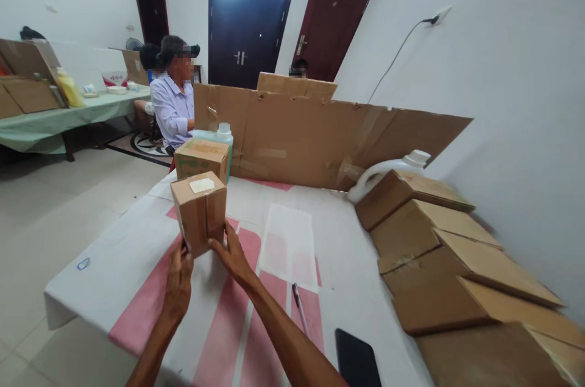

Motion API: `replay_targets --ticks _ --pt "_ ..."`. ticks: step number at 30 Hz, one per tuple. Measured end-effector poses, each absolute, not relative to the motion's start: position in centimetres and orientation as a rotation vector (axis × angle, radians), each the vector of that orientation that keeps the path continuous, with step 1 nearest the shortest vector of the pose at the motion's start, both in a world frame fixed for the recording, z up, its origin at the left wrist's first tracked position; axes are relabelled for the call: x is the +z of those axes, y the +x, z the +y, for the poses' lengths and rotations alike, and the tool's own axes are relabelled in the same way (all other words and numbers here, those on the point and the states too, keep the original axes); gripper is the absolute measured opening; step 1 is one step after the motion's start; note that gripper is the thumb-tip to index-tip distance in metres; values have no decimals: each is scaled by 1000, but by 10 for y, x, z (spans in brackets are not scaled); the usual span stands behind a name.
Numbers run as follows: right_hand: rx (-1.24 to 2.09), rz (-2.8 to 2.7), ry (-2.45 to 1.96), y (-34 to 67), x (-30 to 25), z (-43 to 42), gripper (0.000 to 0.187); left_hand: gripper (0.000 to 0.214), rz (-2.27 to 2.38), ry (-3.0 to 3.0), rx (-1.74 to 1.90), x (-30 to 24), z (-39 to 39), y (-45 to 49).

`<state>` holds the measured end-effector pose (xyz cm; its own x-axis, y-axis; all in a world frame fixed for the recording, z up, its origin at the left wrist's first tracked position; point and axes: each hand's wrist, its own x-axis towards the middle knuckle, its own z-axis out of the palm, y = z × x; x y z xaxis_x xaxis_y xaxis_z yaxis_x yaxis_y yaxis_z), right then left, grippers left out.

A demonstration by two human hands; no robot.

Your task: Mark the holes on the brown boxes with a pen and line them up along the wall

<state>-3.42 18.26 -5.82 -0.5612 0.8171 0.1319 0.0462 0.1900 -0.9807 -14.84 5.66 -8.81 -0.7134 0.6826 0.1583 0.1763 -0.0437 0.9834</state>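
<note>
A small sealed cardboard box with a white label on top stands on the table's white and pink cloth. My left hand presses against its lower left corner. My right hand holds its lower right edge, fingers spread on the side. Just behind it stands a second sealed box, and a pale blue bottle with a white cap rises behind that one.
Several flattened cardboard boxes lie stacked along the right side, with a white jug behind them. A cardboard screen stands across the back. A pen and a black phone lie near me. A seated person is beyond.
</note>
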Motion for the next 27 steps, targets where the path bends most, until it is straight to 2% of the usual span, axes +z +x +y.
replay_targets --ticks 3,7,12,16,19,24,27 --pt "1544 -1729 -797 14 -61 159 62 70 2028 1156 1653 -81 0 -115" --pt "1581 -1669 -822 74 -37 135 52 62 2171 1911 1411 -39 -45 -84" --pt "1630 -1521 -792 134 5 102 56 69 2108 2402 1278 12 -63 -62" --pt "1680 -1383 -675 164 26 79 64 77 1983 2404 1359 32 -71 -52" --pt "1669 -1360 -582 174 33 75 65 75 1906 2353 1406 43 -74 -44" --pt "1772 -1312 -471 168 23 71 71 78 1735 2343 1387 54 -72 -23" --pt "1873 -1284 -561 158 14 57 81 74 1637 2224 1350 50 -66 -12"
